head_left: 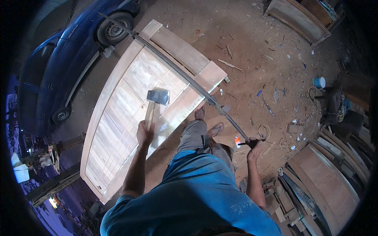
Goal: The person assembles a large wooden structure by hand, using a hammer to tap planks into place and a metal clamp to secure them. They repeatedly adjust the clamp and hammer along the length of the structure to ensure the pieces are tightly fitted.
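Observation:
My left hand (145, 134) is closed round the wooden handle of a hammer (158, 96) with a heavy grey metal head. The hammer is over a pale wooden panelled door (130, 104) that lies flat; whether its head touches the boards I cannot tell. A long metal bar clamp (173, 67) runs across the door's far end and reaches out past its near edge. At that clamp's near end, my right hand (254, 149) is wrapped round the dark screw handle. The clamp's jaw sits beside the door's near edge.
A blue car (71, 51) stands beyond the door at the left. Wood scraps (229, 65) and litter lie over the dirt floor. Wooden boards (327, 185) are stacked at the lower right, a wooden frame (297, 19) is at the upper right, and a small blue-and-white tub (319, 82) is at the right.

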Tool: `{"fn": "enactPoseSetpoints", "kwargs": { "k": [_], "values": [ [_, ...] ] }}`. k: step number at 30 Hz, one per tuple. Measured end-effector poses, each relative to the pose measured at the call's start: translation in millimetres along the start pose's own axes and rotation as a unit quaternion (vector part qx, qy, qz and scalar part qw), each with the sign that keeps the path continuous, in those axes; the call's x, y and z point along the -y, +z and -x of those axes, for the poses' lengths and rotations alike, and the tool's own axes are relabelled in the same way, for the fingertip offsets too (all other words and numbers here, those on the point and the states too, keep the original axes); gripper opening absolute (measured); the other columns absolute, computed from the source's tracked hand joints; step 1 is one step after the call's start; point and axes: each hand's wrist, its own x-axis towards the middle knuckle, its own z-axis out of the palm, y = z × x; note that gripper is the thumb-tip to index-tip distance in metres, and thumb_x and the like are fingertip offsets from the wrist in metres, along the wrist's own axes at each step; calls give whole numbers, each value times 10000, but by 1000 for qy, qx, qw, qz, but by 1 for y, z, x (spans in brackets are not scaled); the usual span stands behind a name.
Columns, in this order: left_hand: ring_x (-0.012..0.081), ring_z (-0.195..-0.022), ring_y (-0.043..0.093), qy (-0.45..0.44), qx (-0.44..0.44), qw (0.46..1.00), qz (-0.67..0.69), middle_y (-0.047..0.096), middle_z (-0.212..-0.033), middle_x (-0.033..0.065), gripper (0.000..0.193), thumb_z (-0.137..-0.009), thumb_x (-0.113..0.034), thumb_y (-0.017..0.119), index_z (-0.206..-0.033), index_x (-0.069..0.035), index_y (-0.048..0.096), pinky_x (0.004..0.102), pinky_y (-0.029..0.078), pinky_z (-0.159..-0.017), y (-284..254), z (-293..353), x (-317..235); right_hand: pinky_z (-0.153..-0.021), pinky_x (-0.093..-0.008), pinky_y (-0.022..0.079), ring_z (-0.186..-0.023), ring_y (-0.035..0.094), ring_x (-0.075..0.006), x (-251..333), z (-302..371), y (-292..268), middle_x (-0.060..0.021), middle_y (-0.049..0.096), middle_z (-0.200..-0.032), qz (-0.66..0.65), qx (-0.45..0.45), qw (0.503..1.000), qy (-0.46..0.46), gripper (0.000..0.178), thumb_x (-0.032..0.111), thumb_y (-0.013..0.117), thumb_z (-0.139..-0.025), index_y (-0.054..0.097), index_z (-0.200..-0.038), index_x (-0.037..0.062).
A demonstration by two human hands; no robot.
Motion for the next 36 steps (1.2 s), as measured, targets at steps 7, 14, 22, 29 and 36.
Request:
{"fn": "enactPoseSetpoints", "kwargs": {
  "k": [7,14,22,29,36],
  "values": [
    [427,-1054,584,92,-10,995,-40,621,-1071,226,503,-904,-329,725,-1221,27,564,500,485,-920,-4,-33,21,-935,-421,534,-948,680,-289,-9,7,-1,-172,660,-1011,1,-69,995,69,781,616,256,-1076,606,-1162,-77],
    [413,-1084,569,161,-31,986,-36,623,-1067,234,474,-898,-247,734,-1247,25,566,489,469,-943,-13,-56,2,-955,-413,518,-989,654,-283,17,13,16,-171,670,-1031,4,-116,988,106,793,604,232,-1085,635,-1120,-77],
    [369,-1053,613,409,30,893,185,668,-1088,164,206,-929,-171,683,-1096,-50,689,471,473,-919,-13,-185,-210,-943,-403,512,-961,647,-278,3,11,27,-150,666,-986,-22,-171,981,88,786,621,226,-1077,637,-1070,-48],
    [440,-1057,623,585,300,751,-66,685,-1115,221,592,-1062,-513,387,-1128,-16,702,551,468,-931,107,-290,-354,-818,-362,519,-840,621,-225,12,8,27,-106,641,-900,-33,-153,984,83,701,569,236,-1095,619,-952,-1],
    [456,-1127,628,504,430,728,-177,699,-1111,276,912,-1010,-720,235,-1019,27,759,524,456,-1029,108,-264,-393,-688,-361,523,-734,613,-223,39,-23,11,-104,604,-775,51,-79,947,308,763,649,220,-1056,589,-876,5]
  ]
}}
